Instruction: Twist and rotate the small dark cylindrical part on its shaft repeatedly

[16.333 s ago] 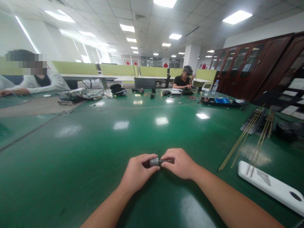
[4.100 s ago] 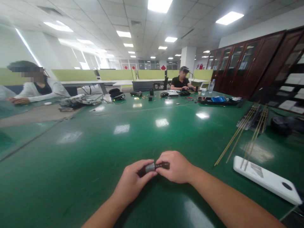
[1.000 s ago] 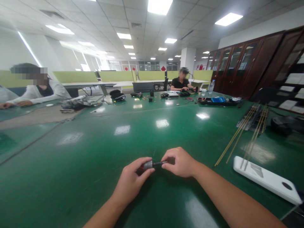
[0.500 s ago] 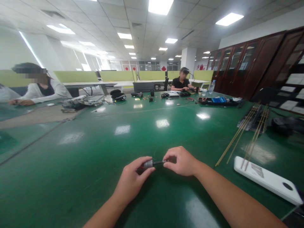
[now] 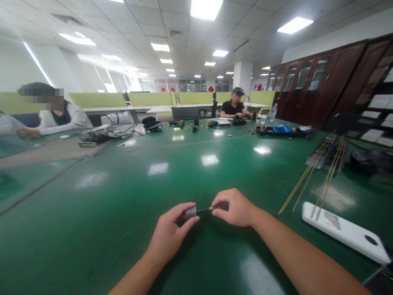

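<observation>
My left hand (image 5: 172, 228) is closed around a short grey cylinder (image 5: 190, 212), with thumb and fingertips on its sides. A thin dark shaft (image 5: 203, 210) sticks out of the cylinder toward the right. At its far end, my right hand (image 5: 235, 208) pinches the shaft's small metallic tip between thumb and index finger. What kind of tool or part this is I cannot make out. Both hands are low over the green table (image 5: 123, 229), close to its near side.
At right lie a white oblong device (image 5: 344, 232) and several thin yellowish rods (image 5: 307, 176). Along the far side are a black tray with blue items (image 5: 282, 130), a water bottle (image 5: 273, 112) and a black pouch (image 5: 152, 124). One person (image 5: 236, 107) sits opposite, another (image 5: 58, 112) at left.
Both hands keep their grip on the cylinder and shaft, nearly still. The whole view has shifted very slightly. The person at left has moved a little.
</observation>
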### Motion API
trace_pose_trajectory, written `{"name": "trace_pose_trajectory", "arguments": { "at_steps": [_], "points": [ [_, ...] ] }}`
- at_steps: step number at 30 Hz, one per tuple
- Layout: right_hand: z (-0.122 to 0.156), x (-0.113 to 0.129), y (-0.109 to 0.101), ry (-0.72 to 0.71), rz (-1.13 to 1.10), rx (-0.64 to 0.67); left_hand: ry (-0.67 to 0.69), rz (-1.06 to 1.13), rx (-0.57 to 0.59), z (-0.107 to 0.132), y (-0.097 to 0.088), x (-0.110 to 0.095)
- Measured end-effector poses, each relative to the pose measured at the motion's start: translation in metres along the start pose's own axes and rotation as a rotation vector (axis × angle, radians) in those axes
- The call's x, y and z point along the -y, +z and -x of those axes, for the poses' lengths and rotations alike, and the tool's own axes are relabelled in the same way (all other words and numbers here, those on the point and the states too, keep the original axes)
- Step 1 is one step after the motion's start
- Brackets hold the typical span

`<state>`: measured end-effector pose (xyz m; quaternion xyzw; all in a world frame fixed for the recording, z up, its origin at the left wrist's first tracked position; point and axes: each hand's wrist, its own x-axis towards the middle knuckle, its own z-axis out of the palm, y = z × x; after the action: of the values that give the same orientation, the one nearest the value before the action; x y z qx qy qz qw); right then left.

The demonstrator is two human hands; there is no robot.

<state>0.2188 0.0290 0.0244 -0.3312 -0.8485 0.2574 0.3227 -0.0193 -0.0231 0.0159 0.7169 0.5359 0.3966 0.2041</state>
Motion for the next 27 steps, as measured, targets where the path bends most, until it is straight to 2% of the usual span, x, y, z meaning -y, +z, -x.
{"name": "trace_pose_trajectory", "arguments": {
  "at_steps": [18,24,27],
  "points": [
    [0.000,-0.004,-0.005,0.029,0.022,0.019,-0.043,0.015,0.010,-0.002,0.000,0.000],
    [-0.002,-0.013,-0.005,0.170,-0.057,0.050,-0.132,0.098,-0.070,-0.003,-0.004,0.003],
    [-0.003,-0.016,-0.005,0.237,-0.175,0.053,-0.230,0.302,-0.116,-0.003,-0.002,0.003]
  ]
}}
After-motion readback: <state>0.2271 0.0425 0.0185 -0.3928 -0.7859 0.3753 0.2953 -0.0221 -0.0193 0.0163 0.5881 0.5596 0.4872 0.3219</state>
